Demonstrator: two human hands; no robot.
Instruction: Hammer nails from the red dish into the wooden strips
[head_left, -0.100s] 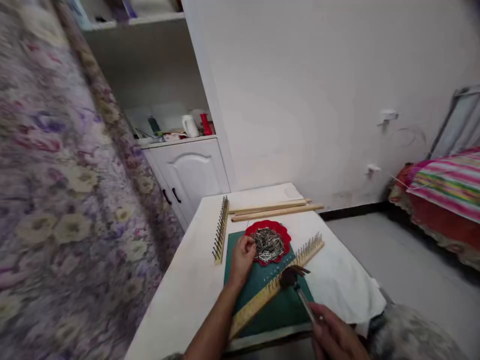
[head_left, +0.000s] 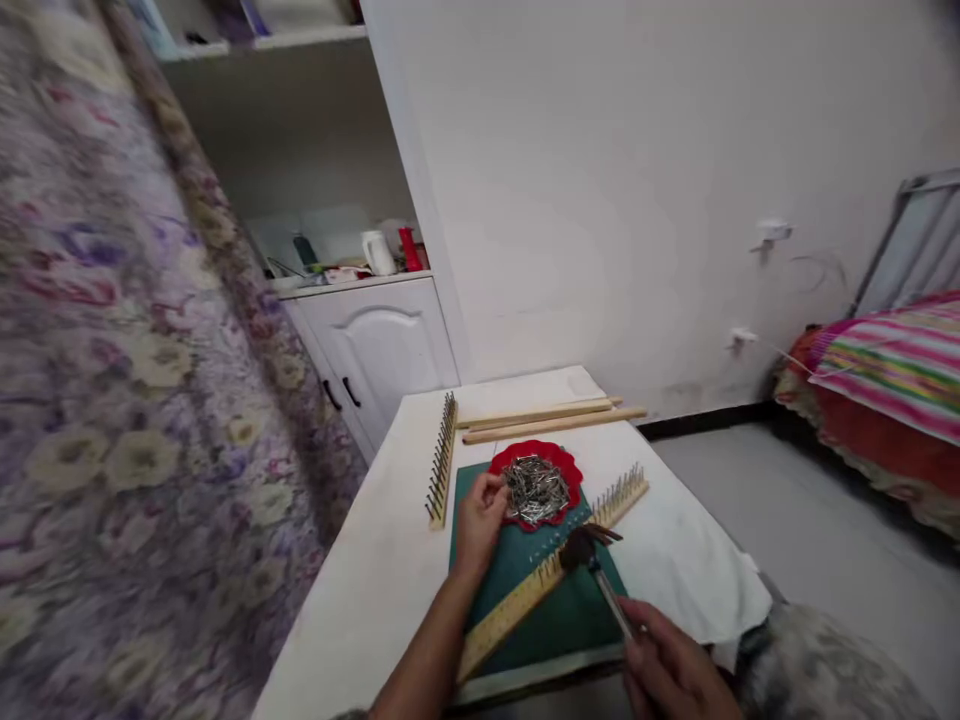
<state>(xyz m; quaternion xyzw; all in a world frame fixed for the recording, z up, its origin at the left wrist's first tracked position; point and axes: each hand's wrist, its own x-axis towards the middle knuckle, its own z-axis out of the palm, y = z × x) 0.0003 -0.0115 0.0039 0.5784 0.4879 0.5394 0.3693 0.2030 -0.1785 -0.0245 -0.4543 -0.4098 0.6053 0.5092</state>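
Note:
My right hand (head_left: 667, 655) grips the handle of a claw hammer (head_left: 613, 600), and its dark head lies over a wooden strip (head_left: 510, 618). That strip slants across a green mat (head_left: 540, 610), with a row of nails standing along its far part. My left hand (head_left: 482, 510) is at the near left rim of a scalloped red bowl (head_left: 574, 478), fingers closed in a pinch. Whatever is between those fingertips is too small to make out. Loose nails (head_left: 534, 488) fill the bowl.
Another strip (head_left: 442, 465) studded with upright nails lies on the white-covered table (head_left: 360, 580) to the left. Two plain wooden sticks (head_left: 555, 424) lie behind the bowl. A floral curtain (head_left: 165, 400) hangs at left, with a white cabinet (head_left: 390, 340) beyond and a bed (head_left: 885, 370) at right.

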